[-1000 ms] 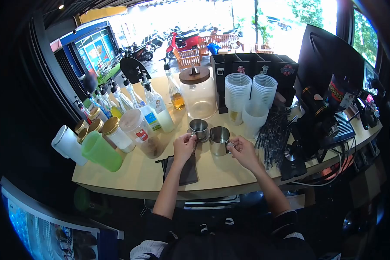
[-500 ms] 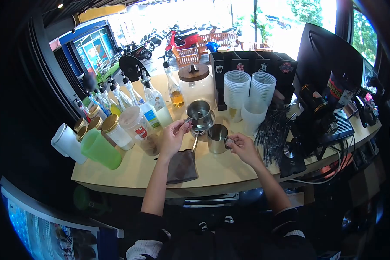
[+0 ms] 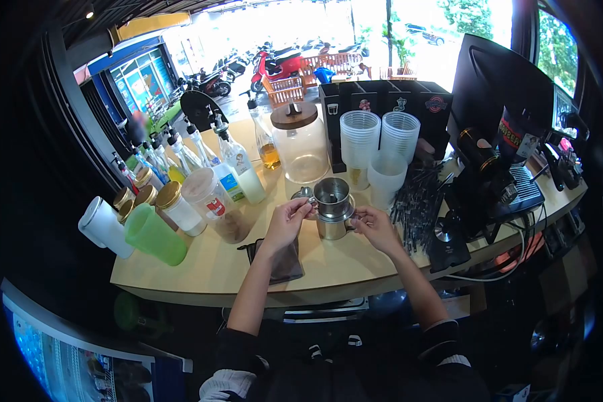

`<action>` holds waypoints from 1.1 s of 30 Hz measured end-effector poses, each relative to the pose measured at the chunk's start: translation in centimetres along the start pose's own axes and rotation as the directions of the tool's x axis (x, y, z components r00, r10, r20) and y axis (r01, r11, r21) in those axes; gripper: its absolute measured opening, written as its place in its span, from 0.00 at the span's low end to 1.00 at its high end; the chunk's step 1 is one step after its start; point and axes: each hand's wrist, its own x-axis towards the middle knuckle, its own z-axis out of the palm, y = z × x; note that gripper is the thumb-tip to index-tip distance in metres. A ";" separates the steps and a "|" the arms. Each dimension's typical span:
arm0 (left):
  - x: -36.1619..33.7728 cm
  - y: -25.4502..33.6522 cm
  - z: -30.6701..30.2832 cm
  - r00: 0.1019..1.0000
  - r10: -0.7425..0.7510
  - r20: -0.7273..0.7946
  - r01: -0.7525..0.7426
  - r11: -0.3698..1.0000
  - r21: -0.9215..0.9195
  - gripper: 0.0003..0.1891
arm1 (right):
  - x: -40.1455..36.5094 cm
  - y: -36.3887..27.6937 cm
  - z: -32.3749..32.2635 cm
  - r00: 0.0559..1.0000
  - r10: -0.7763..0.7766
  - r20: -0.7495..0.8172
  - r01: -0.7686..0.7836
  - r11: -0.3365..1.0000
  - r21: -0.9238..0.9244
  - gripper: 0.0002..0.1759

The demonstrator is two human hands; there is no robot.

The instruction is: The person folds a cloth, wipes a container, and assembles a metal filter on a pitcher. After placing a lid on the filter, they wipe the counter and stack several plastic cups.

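Note:
A small metal cup with a wide rim flange (image 3: 332,194) sits over the mouth of a metal pitcher (image 3: 331,230). Its handle is pinched in the fingers of my left hand (image 3: 287,226). On the other side, my right hand (image 3: 376,229) has its fingers closed at the pitcher's handle, close to the flange. Just behind my left fingertips is another small metal piece (image 3: 303,193), partly hidden. A dark brown cloth (image 3: 285,258) lies near the counter's front edge, beneath my left wrist.
Left on the counter (image 3: 342,268) stand a green cup (image 3: 155,234), gold-lidded jars and several pump bottles. Behind are a wooden-lidded jar (image 3: 301,151) and a black organizer. Stacked plastic cups (image 3: 360,141), black wrapped straws (image 3: 415,208) and a black machine (image 3: 489,194) stand right.
My left hand has moved right with the metal cup, which now sits over the pitcher instead of beside it. My right hand stays at the pitcher's handle.

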 end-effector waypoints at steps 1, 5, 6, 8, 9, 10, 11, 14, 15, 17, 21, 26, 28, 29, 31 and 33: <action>0.0 0.0 0.0 1.000 0.001 0.002 -0.001 1.000 0.000 0.13 | 0.0 0.0 0.0 1.000 -0.010 0.007 0.010 1.000 0.013 0.13; 0.1 -0.1 -0.3 1.000 -0.015 0.023 0.014 0.999 0.033 0.11 | 0.1 0.1 -0.4 1.000 -0.022 0.011 0.022 1.000 0.003 0.13; 0.1 -0.1 -0.4 0.999 -0.006 0.038 0.004 0.999 0.040 0.11 | 0.1 0.1 -0.5 1.000 -0.029 0.007 0.029 1.000 0.005 0.12; 0.2 -0.3 -0.6 0.999 -0.005 0.044 0.003 0.999 0.049 0.11 | 0.2 0.3 -0.5 0.999 -0.035 0.005 0.035 0.999 0.007 0.12; 0.3 -0.5 -0.8 0.999 -0.005 0.050 0.002 0.998 0.057 0.11 | 0.2 0.3 -0.5 0.999 -0.044 -0.007 0.044 0.999 0.001 0.11; 0.5 -0.7 -0.9 0.999 -0.005 0.049 0.002 0.998 0.056 0.11 | 0.2 0.2 -0.4 0.998 -0.052 -0.019 0.052 0.999 -0.006 0.11; 0.6 -1.0 -1.1 0.998 -0.014 0.062 0.008 0.996 0.085 0.10 | 0.2 0.3 -0.4 0.999 -0.051 -0.019 0.051 0.999 -0.007 0.11; 0.7 -0.9 -1.3 0.996 -0.039 0.084 0.028 0.992 0.122 0.11 | 0.1 0.0 -0.1 0.996 -0.068 -0.061 0.066 0.997 -0.037 0.10; 0.6 -0.7 -1.4 0.994 -0.054 0.093 0.042 0.990 0.133 0.11 | 0.1 0.0 0.0 0.995 -0.070 -0.077 0.067 0.997 -0.044 0.10; 0.6 -0.3 -1.5 0.993 -0.055 0.103 0.041 0.990 0.137 0.11 | 0.1 0.2 0.1 0.993 -0.071 -0.091 0.066 0.996 -0.052 0.10; 0.5 -0.2 -2.1 0.996 -0.045 -0.074 0.046 0.999 0.009 0.14 | -0.3 0.1 0.2 0.988 -0.078 -0.134 0.068 0.995 -0.078 0.13; 1.8 -6.1 -4.9 0.978 -0.040 -0.207 0.125 0.899 0.419 0.17 | -2.1 -0.5 0.7 0.918 -0.270 -0.291 0.181 0.938 -0.297 0.13; 2.1 -7.8 -5.5 0.978 -0.035 -0.206 0.143 0.832 0.537 0.17 | -3.1 0.3 0.7 0.903 -0.278 -0.329 0.195 0.945 -0.263 0.10; 2.2 -8.5 -5.7 0.984 -0.027 -0.175 0.130 0.785 0.606 0.20 | -3.7 0.5 0.9 0.901 -0.283 -0.328 0.199 0.943 -0.267 0.10; 2.9 -9.7 -5.9 0.990 -0.021 -0.139 0.109 0.735 0.669 0.23 | -5.2 -0.1 1.9 0.939 -0.288 -0.186 0.224 0.926 -0.304 0.08; 3.8 -10.3 -6.1 0.999 0.040 0.015 -0.036 0.591 0.806 0.34 | -6.3 -1.2 3.1 0.943 -0.295 -0.151 0.238 0.921 -0.309 0.08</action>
